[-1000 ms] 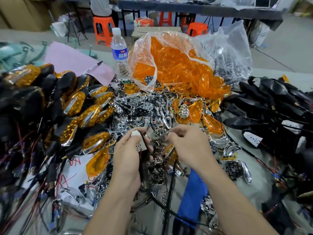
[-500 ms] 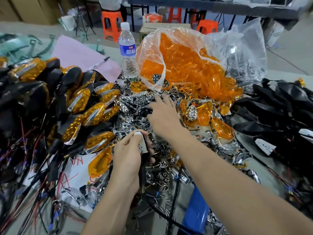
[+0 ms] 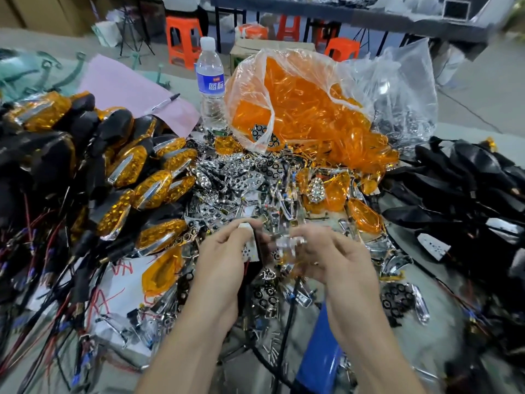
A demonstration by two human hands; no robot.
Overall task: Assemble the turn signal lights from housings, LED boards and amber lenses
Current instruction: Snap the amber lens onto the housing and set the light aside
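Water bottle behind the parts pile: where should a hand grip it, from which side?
Grip the water bottle around its labelled body, probably from the left over the pink sheet: it stands upright, the bag of amber lenses crowds its right, parts hide its base.

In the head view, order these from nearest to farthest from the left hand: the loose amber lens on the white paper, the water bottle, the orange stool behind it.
1. Loose amber lens: just left of the left hand, on the paper.
2. Water bottle: ahead, upright beyond the chrome parts.
3. Orange stool: farthest, in the background behind the bottle.
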